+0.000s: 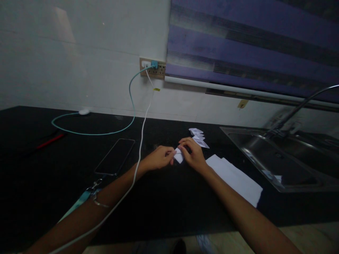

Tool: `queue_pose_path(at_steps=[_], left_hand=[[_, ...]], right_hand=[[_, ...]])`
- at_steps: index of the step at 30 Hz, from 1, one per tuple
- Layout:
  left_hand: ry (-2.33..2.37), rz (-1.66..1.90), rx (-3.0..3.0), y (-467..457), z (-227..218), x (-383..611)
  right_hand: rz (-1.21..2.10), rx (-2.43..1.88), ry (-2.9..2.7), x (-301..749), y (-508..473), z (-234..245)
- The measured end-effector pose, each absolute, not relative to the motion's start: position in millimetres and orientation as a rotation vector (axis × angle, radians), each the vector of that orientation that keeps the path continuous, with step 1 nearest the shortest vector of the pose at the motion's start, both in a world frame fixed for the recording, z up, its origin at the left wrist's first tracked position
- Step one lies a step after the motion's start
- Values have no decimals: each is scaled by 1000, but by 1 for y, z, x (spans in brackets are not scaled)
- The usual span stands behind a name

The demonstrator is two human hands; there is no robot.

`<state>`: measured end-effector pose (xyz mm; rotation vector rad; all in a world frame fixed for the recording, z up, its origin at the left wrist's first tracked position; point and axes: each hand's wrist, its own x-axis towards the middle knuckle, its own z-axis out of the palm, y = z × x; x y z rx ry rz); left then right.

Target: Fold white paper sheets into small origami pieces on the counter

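Note:
Both hands meet over a black countertop (164,204) around a small folded piece of white paper (179,156). My left hand (158,157) pinches its left edge with curled fingers. My right hand (193,152) grips it from the right and above, fingers bent over the fold. Just beyond my right hand lies a small heap of folded white paper pieces (199,137). A stack of flat white paper sheets (235,178) rests on the counter under and to the right of my right forearm.
A dark phone (115,156) lies face up to the left, with a lanyard clip (92,192) near it. White and teal cables run from a wall socket (153,68) across the counter. A red pen (50,140) lies far left. A steel sink (278,162) with a tap sits right.

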<state>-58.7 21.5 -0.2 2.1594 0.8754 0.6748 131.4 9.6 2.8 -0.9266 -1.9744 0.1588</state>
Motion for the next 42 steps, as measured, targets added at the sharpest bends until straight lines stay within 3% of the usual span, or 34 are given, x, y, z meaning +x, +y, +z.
queue_pose_path(at_steps=[17, 33, 42], left_hand=[[987, 753, 2189, 19, 3, -56], [589, 658, 1637, 33, 2, -64], [573, 628, 1672, 28, 6, -66]], right_hand=[[119, -909, -1911, 130, 11, 0], [104, -892, -1924, 132, 7, 6], [119, -854, -1983, 131, 6, 7]])
